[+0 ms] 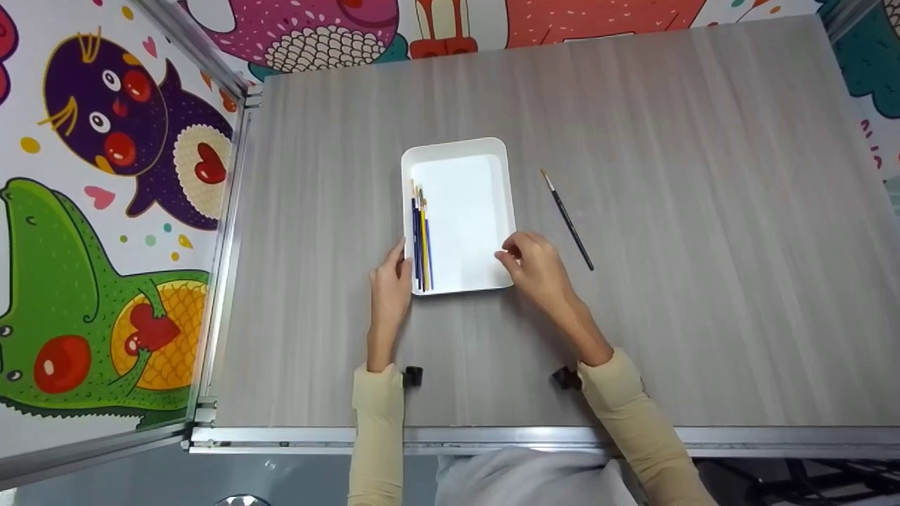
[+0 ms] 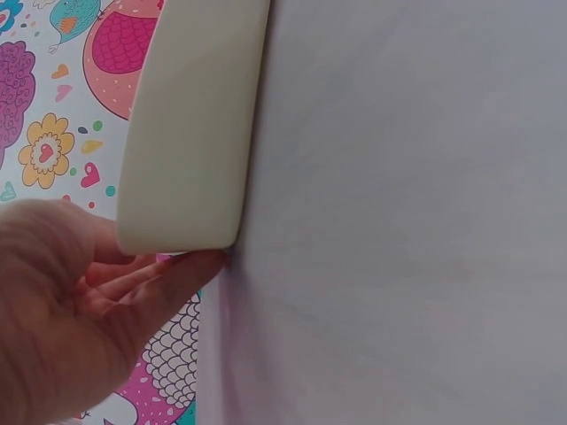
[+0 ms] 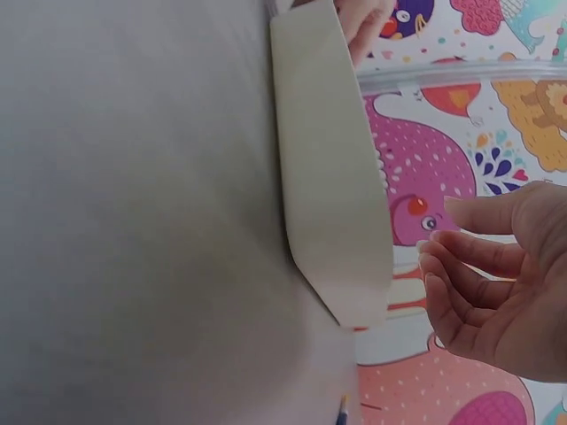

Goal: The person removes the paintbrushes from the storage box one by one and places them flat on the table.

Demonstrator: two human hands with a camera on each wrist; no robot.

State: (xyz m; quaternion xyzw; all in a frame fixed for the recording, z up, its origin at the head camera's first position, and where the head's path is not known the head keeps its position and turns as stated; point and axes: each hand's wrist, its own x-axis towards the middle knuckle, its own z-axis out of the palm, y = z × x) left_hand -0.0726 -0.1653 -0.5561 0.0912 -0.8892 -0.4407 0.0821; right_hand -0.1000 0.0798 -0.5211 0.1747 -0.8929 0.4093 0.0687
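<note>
A white rectangular tray (image 1: 464, 211) lies on the table, its long sides running away from me. Inside, along its left wall, several thin paintbrushes (image 1: 423, 242) with dark blue, yellow and light blue handles lie side by side. My left hand (image 1: 390, 288) rests against the tray's near left corner, fingers extended along the outer wall; the left wrist view shows those fingertips (image 2: 199, 264) right at the tray's edge. Over the near right corner hovers my right hand (image 1: 538, 263), fingers loosely bent. In the right wrist view a gap shows between thumb and fingers, with nothing held.
One dark-handled paintbrush (image 1: 568, 221) lies on the wood-grain table (image 1: 703, 211) to the right of the tray. A metal rail (image 1: 478, 436) runs along the front edge. Walls with cartoon animals (image 1: 105, 281) stand at the left and back.
</note>
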